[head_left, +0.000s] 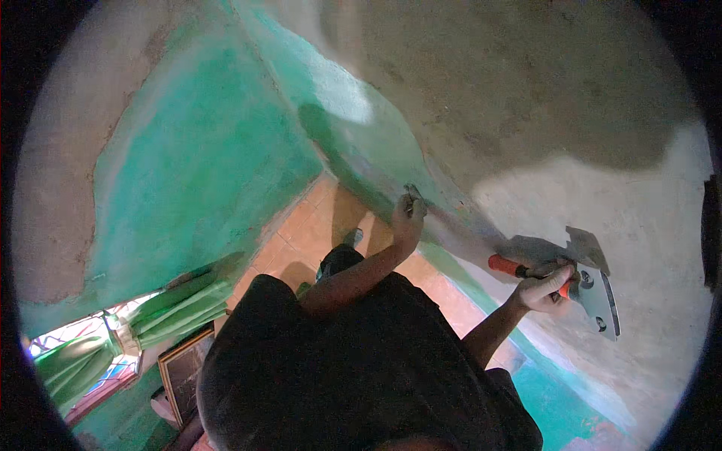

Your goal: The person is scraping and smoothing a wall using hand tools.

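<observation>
Orange and black mark the handle (505, 264) of a broad metal scraper (598, 302), held out at the far right of the scene before a patchy, pale grey wall (541, 90). The person's right hand (547, 292) is wrapped around the tool where handle meets blade, thumb laid along the near side; the blade, pierced with dark-edged holes, tilts with its long straight edge facing away from the hand. A shadow of hand and tool falls on the wall just beside them; whether the blade touches the surface cannot be told. Nearer the corner, the left hand (410, 219) is raised close to the wall's green lower band (376, 146), its fingers curled around a small dark object (411, 191) too small to identify. Between the arms is the person's dark shirt (338, 361), and beyond it orange-tan floor tiles (301, 222) run into the corner where the two walls meet. The left wall (203, 165) carries a large field of bright green bordered by bare, brownish grey. At lower left, daylight comes through a latticed window (79, 336) hung with green curtains (177, 312), a framed picture (188, 368) standing just beside it.
</observation>
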Motion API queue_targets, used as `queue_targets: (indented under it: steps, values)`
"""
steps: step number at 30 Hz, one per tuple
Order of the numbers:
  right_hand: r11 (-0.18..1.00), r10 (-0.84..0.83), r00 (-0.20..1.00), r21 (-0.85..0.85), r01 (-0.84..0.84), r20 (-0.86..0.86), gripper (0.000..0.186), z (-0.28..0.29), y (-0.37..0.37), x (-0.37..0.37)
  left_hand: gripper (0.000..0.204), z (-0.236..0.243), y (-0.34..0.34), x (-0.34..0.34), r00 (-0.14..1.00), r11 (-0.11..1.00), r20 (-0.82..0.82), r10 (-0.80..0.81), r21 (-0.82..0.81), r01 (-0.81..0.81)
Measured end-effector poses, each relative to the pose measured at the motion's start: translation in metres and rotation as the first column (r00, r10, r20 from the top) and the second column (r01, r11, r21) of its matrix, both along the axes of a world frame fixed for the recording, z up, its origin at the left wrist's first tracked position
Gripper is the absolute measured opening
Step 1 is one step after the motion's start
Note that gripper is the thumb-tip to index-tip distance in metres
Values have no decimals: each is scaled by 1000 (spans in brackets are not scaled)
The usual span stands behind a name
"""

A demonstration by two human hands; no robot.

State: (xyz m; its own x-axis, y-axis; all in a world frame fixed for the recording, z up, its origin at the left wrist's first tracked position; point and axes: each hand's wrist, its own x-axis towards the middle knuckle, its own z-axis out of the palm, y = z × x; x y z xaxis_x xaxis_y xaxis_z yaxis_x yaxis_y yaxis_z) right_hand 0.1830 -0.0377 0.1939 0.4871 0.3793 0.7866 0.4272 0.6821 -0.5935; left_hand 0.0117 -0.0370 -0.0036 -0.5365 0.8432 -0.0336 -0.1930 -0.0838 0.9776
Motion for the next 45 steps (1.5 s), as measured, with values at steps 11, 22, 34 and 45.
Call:
queue_targets:
  steps: [11, 22, 34, 45]
  values:
    - [997, -67, 998, 38, 67, -1, 21, -11, 3, 5, 17, -3, 10, -9, 994, 990, 81, 79, 109, -87]
    - [998, -66, 996, 10, 65, 67, 21, -15, 2, 14, 19, -10, 6, -8, 992, 990, -9, 126, 58, -125]
    - [993, 113, 993, -40, -114, -25, 23, -12, -5, 11, 17, -15, 6, -12, 1000, 1000, -5, 14, 23, -14]
    - [998, -58, 998, 23, 58, 2, 21, -13, 2, 6, 13, -13, 2, -15, 1000, 993, 15, 26, 111, -28]
